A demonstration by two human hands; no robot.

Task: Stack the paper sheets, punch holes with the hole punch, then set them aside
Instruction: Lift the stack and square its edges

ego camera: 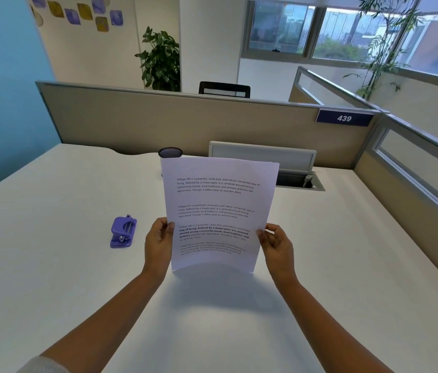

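Note:
A stack of white paper sheets (218,200) with printed text stands upright over the white desk (51,278), its bottom edge on or just above the surface. My left hand (158,244) grips the stack's lower left edge and my right hand (277,246) grips its lower right edge. The sheets' top edges are slightly offset at the upper right corner. A purple hole punch (123,232) lies on the desk to the left of my left hand, apart from the paper.
A dark mesh pen cup (170,152) stands behind the paper, partly hidden. An open cable tray with a grey lid (263,156) sits at the desk's back right. Beige partition walls (158,122) close the desk at the back and right.

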